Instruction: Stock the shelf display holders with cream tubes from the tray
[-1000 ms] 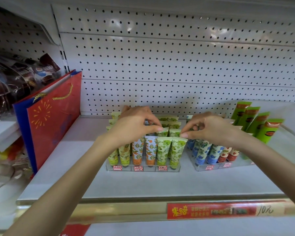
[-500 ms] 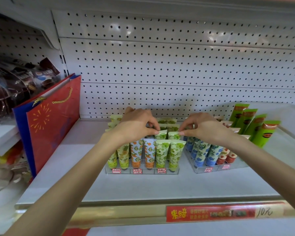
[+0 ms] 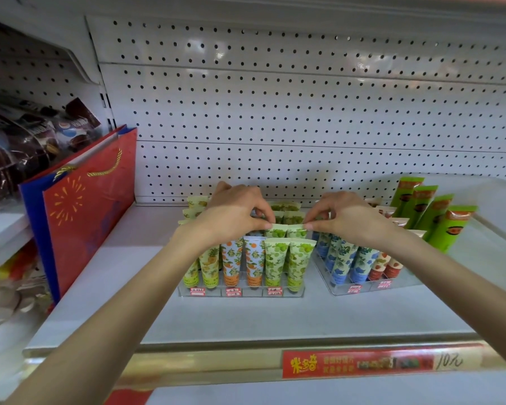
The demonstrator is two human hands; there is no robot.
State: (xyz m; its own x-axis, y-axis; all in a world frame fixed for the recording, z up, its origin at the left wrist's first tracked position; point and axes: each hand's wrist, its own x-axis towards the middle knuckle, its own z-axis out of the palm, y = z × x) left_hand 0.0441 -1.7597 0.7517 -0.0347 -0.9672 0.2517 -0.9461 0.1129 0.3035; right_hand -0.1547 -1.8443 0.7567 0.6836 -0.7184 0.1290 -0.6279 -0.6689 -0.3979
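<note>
Red gift bag [image 3: 91, 209] leans at shelf's left end, snack packs [image 3: 35, 135] behind it. Pegboard wall [image 3: 304, 112] at back, price strip [image 3: 377, 363] on front edge. Hands hide the back rows.

Left holder [image 3: 240, 292], front row: six cream tubes [image 3: 275, 261] — two yellow, two orange, two green. Right holder [image 3: 362, 289] just beside: blue and red tubes. Four tall green tubes [image 3: 433, 217] stand far right.

Left hand [image 3: 234, 211] pinches top of second-row green tube [image 3: 275, 231] — right hand [image 3: 345, 217] pinches neighbour tube [image 3: 297, 231]. Both sit in left holder.

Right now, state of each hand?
Left hand: pinching the top of a green-print cream tube.
Right hand: pinching the neighbouring green-print tube.
</note>
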